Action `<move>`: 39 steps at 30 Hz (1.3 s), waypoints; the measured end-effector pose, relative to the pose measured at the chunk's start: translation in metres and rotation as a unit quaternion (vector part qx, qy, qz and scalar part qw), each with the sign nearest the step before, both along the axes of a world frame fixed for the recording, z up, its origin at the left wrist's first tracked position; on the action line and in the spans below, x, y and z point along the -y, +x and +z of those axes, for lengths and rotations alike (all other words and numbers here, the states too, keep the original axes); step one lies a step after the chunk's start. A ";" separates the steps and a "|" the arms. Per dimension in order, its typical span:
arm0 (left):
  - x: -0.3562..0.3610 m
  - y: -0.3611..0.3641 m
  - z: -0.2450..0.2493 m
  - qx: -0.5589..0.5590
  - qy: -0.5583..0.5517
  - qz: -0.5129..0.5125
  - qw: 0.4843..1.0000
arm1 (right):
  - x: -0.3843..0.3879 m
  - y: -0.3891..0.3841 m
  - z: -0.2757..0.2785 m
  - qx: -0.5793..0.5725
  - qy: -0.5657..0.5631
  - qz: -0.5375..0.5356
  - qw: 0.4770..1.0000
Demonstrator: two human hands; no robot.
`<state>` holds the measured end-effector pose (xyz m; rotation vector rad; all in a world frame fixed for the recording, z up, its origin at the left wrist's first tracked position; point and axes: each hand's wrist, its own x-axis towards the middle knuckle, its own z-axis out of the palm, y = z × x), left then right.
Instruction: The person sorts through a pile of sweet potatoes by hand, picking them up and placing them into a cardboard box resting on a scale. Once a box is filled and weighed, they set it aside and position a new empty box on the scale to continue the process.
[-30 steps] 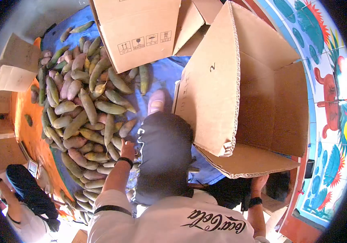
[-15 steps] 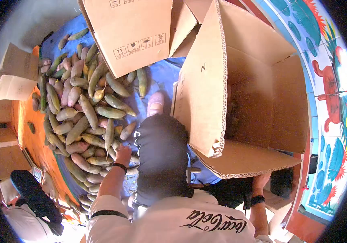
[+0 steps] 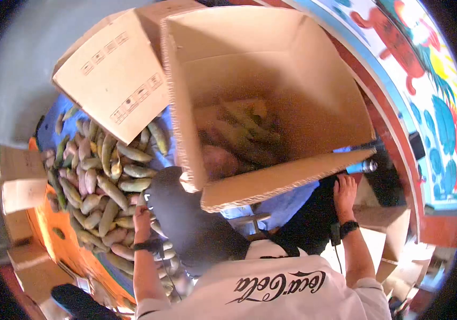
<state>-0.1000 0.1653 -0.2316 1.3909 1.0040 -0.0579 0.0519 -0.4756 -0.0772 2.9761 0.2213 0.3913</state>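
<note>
My left hand (image 3: pixel 142 220) is at the right edge of a pile of long green vegetables that look like radishes (image 3: pixel 109 217), beside my left knee. Its fingers look curled together; what they hold, if anything, cannot be made out. My right hand (image 3: pixel 345 193) lies on my dark right trouser leg, fingers stretched out, just below the flap of a large cardboard box (image 3: pixel 324 69). More of these vegetables, green and pinkish (image 3: pixel 242 130), lie in shadow inside the tilted box, whose mouth faces me.
A closed-sided carton (image 3: pixel 116 74) with printed symbols stands behind the pile. Smaller cartons (image 3: pixel 23 173) line the left side. Blue sheeting (image 3: pixel 60 112) and an orange sheet (image 3: pixel 47 234) cover the floor. A painted wall (image 3: pixel 394 42) borders the right. A blue cylindrical object (image 3: pixel 361 167) is near my right hand.
My view has shifted, and the box's inside now shows vegetables. My right hand has come from under the flap onto my leg. My left hand stays by the pile, drawn slightly back.
</note>
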 end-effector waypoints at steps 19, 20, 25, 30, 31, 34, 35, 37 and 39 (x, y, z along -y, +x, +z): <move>0.175 0.160 0.347 0.521 0.485 -0.140 0.688 | 0.000 -0.008 0.005 0.045 0.100 -0.014 0.994; 0.180 0.164 0.348 0.507 0.500 -0.196 0.674 | 0.000 -0.008 0.005 0.045 0.101 -0.014 0.994; 0.182 0.167 0.333 0.517 0.484 -0.221 0.670 | -0.001 -0.008 0.006 0.056 0.098 -0.010 0.994; 0.167 0.151 0.323 0.480 0.380 -0.164 0.774 | 0.002 -0.006 0.003 0.052 0.095 -0.015 0.994; 0.161 0.149 0.319 0.467 0.370 -0.155 0.788 | 0.002 -0.006 0.003 0.048 0.094 -0.017 0.994; 0.153 0.140 0.314 0.439 0.362 -0.155 0.808 | 0.001 -0.005 0.003 0.038 0.093 -0.027 0.995; 0.149 0.136 0.311 0.439 0.362 -0.155 0.808 | 0.001 -0.005 0.003 0.037 0.093 -0.026 0.995; 0.141 0.128 0.304 0.383 0.388 -0.186 0.818 | 0.000 -0.006 0.004 0.039 0.094 -0.024 0.995; 0.136 0.122 0.295 0.374 0.379 -0.186 0.826 | 0.001 -0.006 0.003 0.036 0.091 -0.025 0.995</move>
